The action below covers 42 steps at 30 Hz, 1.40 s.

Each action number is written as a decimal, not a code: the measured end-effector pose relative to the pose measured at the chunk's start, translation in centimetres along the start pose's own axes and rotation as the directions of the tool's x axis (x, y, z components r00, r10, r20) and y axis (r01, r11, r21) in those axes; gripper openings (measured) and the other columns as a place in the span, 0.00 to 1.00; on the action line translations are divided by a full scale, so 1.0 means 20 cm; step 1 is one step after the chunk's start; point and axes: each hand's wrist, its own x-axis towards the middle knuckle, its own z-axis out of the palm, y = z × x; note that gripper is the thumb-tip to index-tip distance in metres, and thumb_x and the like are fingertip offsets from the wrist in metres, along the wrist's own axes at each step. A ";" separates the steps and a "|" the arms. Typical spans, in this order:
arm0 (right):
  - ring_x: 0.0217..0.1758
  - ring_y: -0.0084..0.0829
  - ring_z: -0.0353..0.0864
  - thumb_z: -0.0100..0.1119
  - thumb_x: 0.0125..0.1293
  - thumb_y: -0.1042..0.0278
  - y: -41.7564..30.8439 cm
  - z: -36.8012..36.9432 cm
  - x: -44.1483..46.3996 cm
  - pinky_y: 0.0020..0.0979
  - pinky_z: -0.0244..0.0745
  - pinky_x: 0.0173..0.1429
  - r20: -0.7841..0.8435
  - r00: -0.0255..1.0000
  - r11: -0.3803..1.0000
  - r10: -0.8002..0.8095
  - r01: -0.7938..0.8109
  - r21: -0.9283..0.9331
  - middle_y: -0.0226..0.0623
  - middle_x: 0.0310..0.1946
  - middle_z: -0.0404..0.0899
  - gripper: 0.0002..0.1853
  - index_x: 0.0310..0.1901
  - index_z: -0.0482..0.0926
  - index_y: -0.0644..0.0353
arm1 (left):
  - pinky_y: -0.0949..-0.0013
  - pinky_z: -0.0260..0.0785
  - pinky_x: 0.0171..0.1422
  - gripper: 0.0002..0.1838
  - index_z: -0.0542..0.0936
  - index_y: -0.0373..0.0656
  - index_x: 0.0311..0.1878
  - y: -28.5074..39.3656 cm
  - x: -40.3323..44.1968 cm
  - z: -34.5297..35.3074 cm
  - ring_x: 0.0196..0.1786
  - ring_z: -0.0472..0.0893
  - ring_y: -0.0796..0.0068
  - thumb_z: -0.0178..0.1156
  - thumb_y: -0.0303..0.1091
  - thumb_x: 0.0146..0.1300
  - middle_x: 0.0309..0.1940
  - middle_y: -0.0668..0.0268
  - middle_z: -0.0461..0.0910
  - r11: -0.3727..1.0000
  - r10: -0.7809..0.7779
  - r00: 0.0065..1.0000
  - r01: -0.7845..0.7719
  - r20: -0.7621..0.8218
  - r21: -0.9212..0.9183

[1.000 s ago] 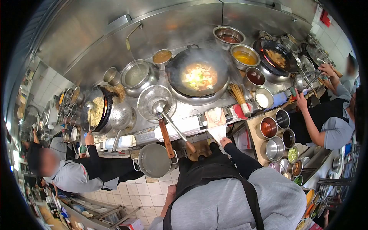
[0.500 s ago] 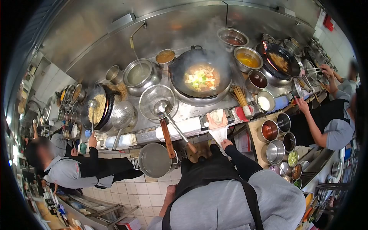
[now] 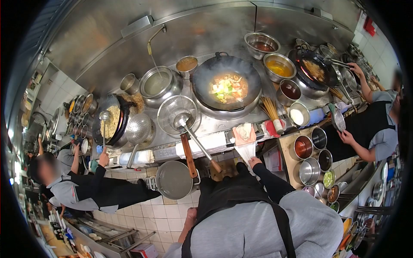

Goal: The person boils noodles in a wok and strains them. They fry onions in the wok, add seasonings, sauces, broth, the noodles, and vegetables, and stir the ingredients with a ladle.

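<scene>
The person's right hand [image 3: 254,162] has its fingers closed on the lower end of a white cloth [image 3: 245,151], which hangs pulled down over the front edge of the steel desk [image 3: 186,87]; its upper part lies against a pink cloth [image 3: 247,132]. The left hand [image 3: 191,216] hangs low beside the black apron [image 3: 228,189], and whether its fingers are open or closed I cannot tell. Behind the cloths, a large wok [image 3: 200,89] holds steaming food [image 3: 229,88] in pale, green and orange pieces. To the wok's left, a ladle [image 3: 183,119] rests in a mesh strainer [image 3: 167,111], whose wooden handle reaches over the rim of a grey pot [image 3: 173,180]. A bundle of thin sticks [image 3: 270,108] lies right of the wok. At far left, a co-worker's hand [image 3: 104,158] is at the handle of another ladle.
</scene>
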 end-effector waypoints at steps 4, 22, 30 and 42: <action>0.48 0.53 0.82 0.59 0.63 0.52 0.01 0.00 0.00 0.44 0.76 0.53 -0.016 1.000 1.000 -0.022 0.023 0.007 0.54 0.41 0.83 0.21 0.46 0.81 0.64 | 0.58 0.80 0.41 0.17 0.80 0.23 0.47 0.14 -0.05 -0.01 0.38 0.86 0.54 0.49 0.25 0.62 0.41 0.47 0.85 0.995 -0.101 0.995 0.100 -0.023 -0.024; 0.50 0.52 0.81 0.59 0.64 0.52 0.04 0.02 0.01 0.43 0.75 0.55 -0.013 1.000 1.000 0.008 -0.008 0.000 0.54 0.44 0.83 0.22 0.48 0.80 0.64 | 0.60 0.80 0.44 0.14 0.82 0.22 0.43 0.48 -0.17 0.02 0.39 0.86 0.58 0.54 0.25 0.61 0.37 0.49 0.85 0.936 -0.319 0.943 0.298 -0.095 -0.188; 0.51 0.52 0.82 0.60 0.63 0.53 0.03 0.01 -0.02 0.43 0.76 0.56 -0.035 0.999 1.000 -0.007 0.007 -0.003 0.54 0.44 0.83 0.22 0.48 0.80 0.64 | 0.61 0.79 0.43 0.13 0.81 0.22 0.44 0.45 -0.15 0.01 0.37 0.85 0.59 0.58 0.25 0.63 0.38 0.51 0.85 0.930 -0.330 0.937 0.302 -0.114 -0.209; 0.52 0.52 0.82 0.60 0.62 0.53 0.07 0.04 0.01 0.43 0.76 0.57 -0.036 0.999 1.000 -0.021 0.021 -0.004 0.54 0.45 0.83 0.22 0.49 0.80 0.64 | 0.60 0.78 0.38 0.11 0.82 0.24 0.40 0.36 -0.12 0.02 0.34 0.84 0.62 0.63 0.26 0.62 0.34 0.53 0.85 0.921 -0.324 0.940 0.290 -0.102 -0.260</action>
